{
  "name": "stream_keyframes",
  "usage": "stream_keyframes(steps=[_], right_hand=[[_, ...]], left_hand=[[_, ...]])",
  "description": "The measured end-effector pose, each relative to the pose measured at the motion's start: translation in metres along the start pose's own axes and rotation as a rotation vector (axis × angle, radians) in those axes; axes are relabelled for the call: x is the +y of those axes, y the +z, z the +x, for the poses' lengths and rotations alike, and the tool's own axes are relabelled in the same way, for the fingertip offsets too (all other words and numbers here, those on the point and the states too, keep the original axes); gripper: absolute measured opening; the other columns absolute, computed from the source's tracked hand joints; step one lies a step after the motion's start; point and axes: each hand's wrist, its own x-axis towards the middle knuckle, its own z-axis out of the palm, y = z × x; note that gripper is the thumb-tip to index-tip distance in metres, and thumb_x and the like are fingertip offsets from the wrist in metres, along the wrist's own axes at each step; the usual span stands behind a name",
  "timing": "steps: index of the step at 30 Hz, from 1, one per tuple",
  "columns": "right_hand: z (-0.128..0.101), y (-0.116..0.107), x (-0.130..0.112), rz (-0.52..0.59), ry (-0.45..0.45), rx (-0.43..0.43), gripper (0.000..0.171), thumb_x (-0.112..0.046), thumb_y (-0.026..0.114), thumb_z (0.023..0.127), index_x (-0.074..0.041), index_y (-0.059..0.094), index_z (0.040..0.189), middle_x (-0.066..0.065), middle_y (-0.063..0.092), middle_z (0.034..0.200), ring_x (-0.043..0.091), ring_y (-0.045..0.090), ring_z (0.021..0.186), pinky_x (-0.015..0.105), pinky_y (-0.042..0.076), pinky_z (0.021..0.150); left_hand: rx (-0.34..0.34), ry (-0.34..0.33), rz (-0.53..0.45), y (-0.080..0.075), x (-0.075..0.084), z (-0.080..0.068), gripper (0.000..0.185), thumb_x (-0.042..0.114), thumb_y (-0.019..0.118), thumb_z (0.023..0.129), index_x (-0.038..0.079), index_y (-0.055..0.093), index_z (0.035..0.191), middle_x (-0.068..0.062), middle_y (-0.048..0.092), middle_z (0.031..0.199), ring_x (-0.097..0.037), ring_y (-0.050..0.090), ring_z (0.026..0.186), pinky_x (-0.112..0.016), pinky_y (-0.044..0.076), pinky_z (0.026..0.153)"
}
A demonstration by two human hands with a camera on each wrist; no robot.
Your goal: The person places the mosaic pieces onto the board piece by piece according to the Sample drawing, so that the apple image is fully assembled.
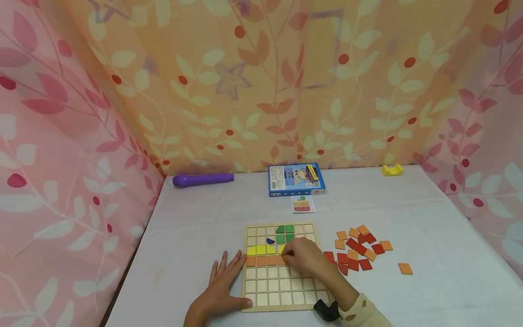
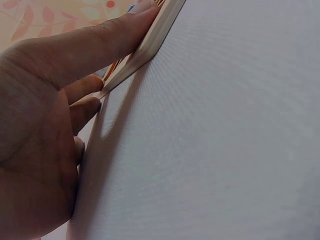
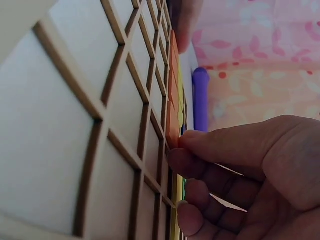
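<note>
Left hand (image 1: pixel 222 284) lies flat on the counter (image 1: pixel 429 236), fingers spread against the grid board's (image 1: pixel 282 299) edge. Right hand (image 1: pixel 304 256) pinches an orange tile (image 3: pixel 173 131) in the board's orange row, loose tiles (image 1: pixel 357 252) just beside.

The left hand (image 1: pixel 222 284) lies flat, palm down, its fingers straight and slightly spread, pointing away from the body. The right hand (image 1: pixel 301 256) reaches forward from a cream-sleeved forearm (image 1: pixel 363 313), a dark strap (image 1: pixel 327 311) at the wrist. Its fingers (image 3: pixel 220 150) are bent downward with the tips drawn together; the knuckles are raised.
</note>
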Motion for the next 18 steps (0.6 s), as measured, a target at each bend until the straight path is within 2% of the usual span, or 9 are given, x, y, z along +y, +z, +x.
stream_keyframes(steps=[3, 8, 11, 15, 18], right_hand=[[-0.003, 0.0, 0.002, 0.001, -0.026, 0.002, 0.007, -0.008, 0.076, 0.086, -0.012, 0.081, 0.085, -0.007, 0.073, 0.084, 0.015, 0.066, 0.084, 0.039, 0.057, 0.077], [-0.008, -0.004, 0.008, 0.009, -0.034, 0.019, 0.009, -0.006, 0.074, 0.087, -0.013, 0.08, 0.085, -0.007, 0.072, 0.084, 0.013, 0.064, 0.082, 0.038, 0.056, 0.075], [-0.013, -0.014, 0.017, 0.022, 0.035, 0.044, 0.009, -0.005, 0.073, 0.088, -0.012, 0.079, 0.087, -0.007, 0.069, 0.084, 0.012, 0.06, 0.078, 0.036, 0.054, 0.072], [-0.019, -0.039, 0.034, 0.027, 0.189, 0.064, 0.007, -0.005, 0.074, 0.087, -0.009, 0.078, 0.09, -0.004, 0.064, 0.081, 0.016, 0.054, 0.074, 0.034, 0.05, 0.067], [-0.026, -0.06, 0.05, -0.028, 0.28, 0.076, 0.007, -0.006, 0.074, 0.086, -0.008, 0.077, 0.092, -0.002, 0.062, 0.08, 0.018, 0.053, 0.074, 0.034, 0.05, 0.065]], left_hand=[[0.001, -0.002, 0.005, 0.0, -0.001, 0.0, 0.117, 0.058, 0.085, 0.066, 0.017, 0.029, 0.16, -0.004, 0.019, 0.166, -0.038, -0.01, 0.151, -0.063, -0.012, 0.114], [0.006, -0.003, 0.002, 0.002, -0.002, 0.001, 0.118, 0.059, 0.086, 0.066, 0.019, 0.028, 0.16, -0.005, 0.018, 0.166, -0.038, -0.01, 0.151, -0.063, -0.012, 0.113], [0.005, 0.004, -0.003, 0.002, -0.003, 0.001, 0.118, 0.059, 0.085, 0.066, 0.018, 0.028, 0.16, -0.005, 0.019, 0.166, -0.038, -0.01, 0.151, -0.064, -0.012, 0.113], [0.005, 0.007, 0.002, 0.002, -0.003, 0.001, 0.118, 0.06, 0.085, 0.066, 0.019, 0.028, 0.16, -0.005, 0.018, 0.166, -0.038, -0.01, 0.151, -0.063, -0.013, 0.113], [0.005, 0.005, 0.006, 0.001, -0.002, 0.001, 0.118, 0.06, 0.085, 0.065, 0.02, 0.027, 0.16, -0.004, 0.018, 0.166, -0.038, -0.01, 0.151, -0.063, -0.013, 0.113]])
